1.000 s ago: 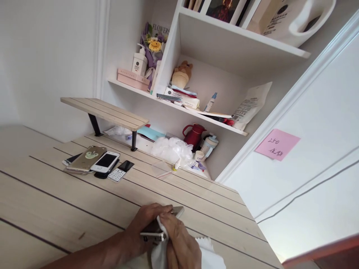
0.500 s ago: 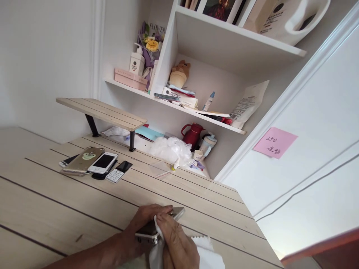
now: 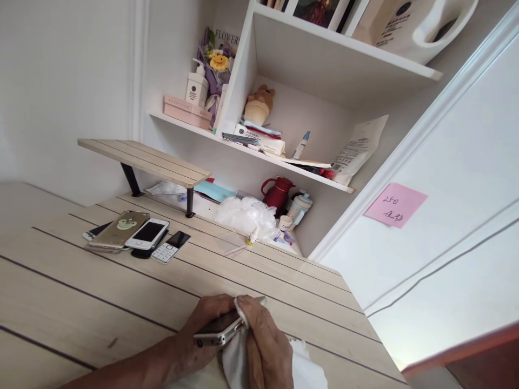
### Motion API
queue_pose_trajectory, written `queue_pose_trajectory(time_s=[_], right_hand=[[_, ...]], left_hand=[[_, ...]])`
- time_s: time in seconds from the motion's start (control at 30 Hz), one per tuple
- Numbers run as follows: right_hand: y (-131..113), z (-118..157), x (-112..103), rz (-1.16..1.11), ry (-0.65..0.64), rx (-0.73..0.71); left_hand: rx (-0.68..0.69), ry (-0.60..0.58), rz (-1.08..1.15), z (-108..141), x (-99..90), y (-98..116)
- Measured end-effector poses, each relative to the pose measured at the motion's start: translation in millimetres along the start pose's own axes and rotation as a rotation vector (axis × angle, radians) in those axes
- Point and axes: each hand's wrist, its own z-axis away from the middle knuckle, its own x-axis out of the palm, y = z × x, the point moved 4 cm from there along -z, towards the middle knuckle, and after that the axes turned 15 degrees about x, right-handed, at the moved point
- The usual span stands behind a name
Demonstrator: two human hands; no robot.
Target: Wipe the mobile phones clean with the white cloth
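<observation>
My left hand (image 3: 205,324) comes in from the lower left and is shut around a slim smartphone (image 3: 219,330) with a silver edge, held low over the pale wooden desk (image 3: 93,292). My right hand (image 3: 265,346) grips a white cloth (image 3: 237,356) and presses it against the phone's far end, which the cloth hides. Further up the desk lie several phones, including a gold phone (image 3: 119,229), a white smartphone (image 3: 148,235) and a white keypad phone (image 3: 165,249). Neither hand touches them.
A low wooden riser (image 3: 146,165) on black legs stands at the back of the desk. Behind it are white plastic wrap (image 3: 245,216) and a red thermos jug (image 3: 278,194). White shelves holding toiletries and papers rise above, and a pink note (image 3: 395,205) is stuck on the wall at right.
The cloth has moved up over the phone's far end, covering more of it, and the phone has tilted slightly in my left hand. The whole scene has shifted a little as my head moved.
</observation>
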Motion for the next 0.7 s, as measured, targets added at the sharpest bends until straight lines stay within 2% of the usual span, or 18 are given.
queue_pose_trajectory(time_s=[0.07,0.23,0.3,0.4,0.47,0.5,0.57,0.6,0.7], right_hand=[[-0.6,-3.0,-1.3,-0.015,-0.016,0.004],[11.9,-17.1,-13.6,-0.013,0.074,0.185],[9.3,-12.8,-8.4,-0.023,0.091,0.169],[-2.3,2.6,8.0,-0.061,0.118,0.099],[-8.9,10.3,16.1,-0.07,0.112,0.07],[-10.4,11.3,17.1,-0.072,0.099,0.066],[-9.7,7.4,12.3,-0.081,0.052,0.06],[-7.4,3.0,7.2,-0.082,0.025,0.065],[4.3,-12.1,-9.7,-0.055,-0.016,0.149]], left_hand=[[0.005,-0.013,-0.022,-0.1,0.0,0.8],[-0.038,-0.057,-0.109,-6.0,2.2,4.6],[-0.014,-0.054,-0.095,-2.3,2.2,0.9],[0.069,0.0,-0.106,12.8,-2.6,-10.2],[0.249,0.138,-0.223,22.3,-10.6,-9.8],[0.271,0.121,-0.23,24.2,-10.7,-10.2],[0.204,0.033,-0.121,20.9,-6.9,-9.8],[0.115,-0.017,-0.089,16.7,-4.1,-9.2],[-0.009,-0.063,-0.102,1.3,0.8,1.2]])
